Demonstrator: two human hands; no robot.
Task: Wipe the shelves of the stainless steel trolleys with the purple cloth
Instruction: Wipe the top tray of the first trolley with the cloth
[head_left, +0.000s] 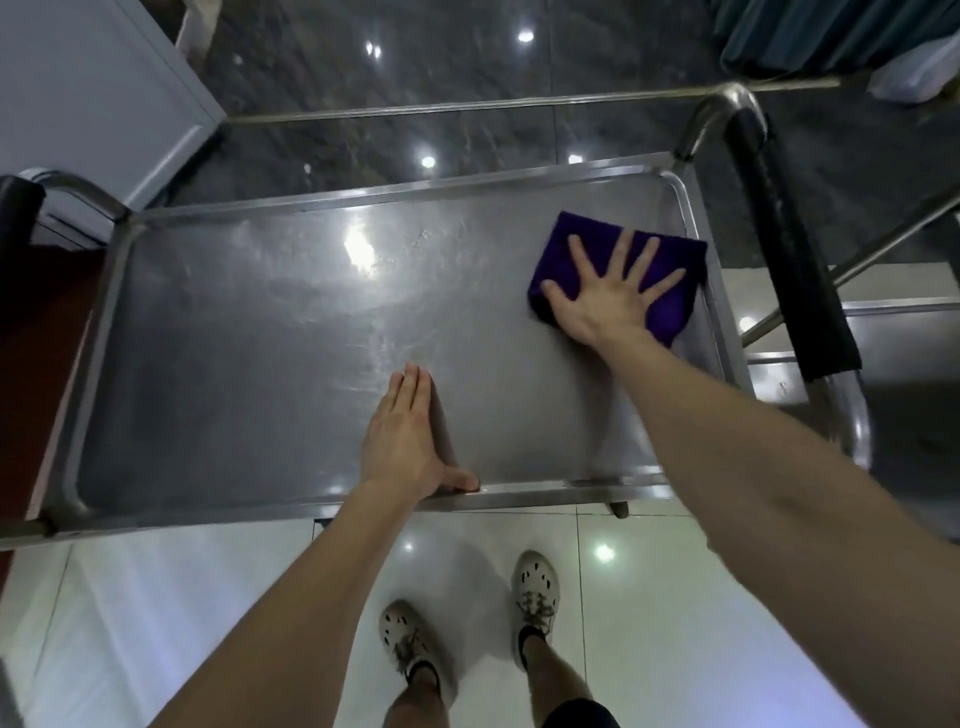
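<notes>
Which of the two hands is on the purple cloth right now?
The right hand, fingers spread flat on the purple cloth near the shelf's far right corner. The left hand rests bare on the shelf by the front rim.

A dark marble floor (415, 62) with grey veining fills the far part of the view, glossy enough to mirror round ceiling lights as bright spots (525, 35). A thin metal strip (467, 105) runs across it from left to right. At the top left stands a pale blue-white cabinet (78, 88) with a flat top. At the top right hangs pleated teal fabric (831, 31), with a white bundle (914, 78) just beside its lower edge. A dark red surface (36, 312) lies along the left edge. The near floor is shiny white tiles (156, 597) with thin grey joints.
</notes>
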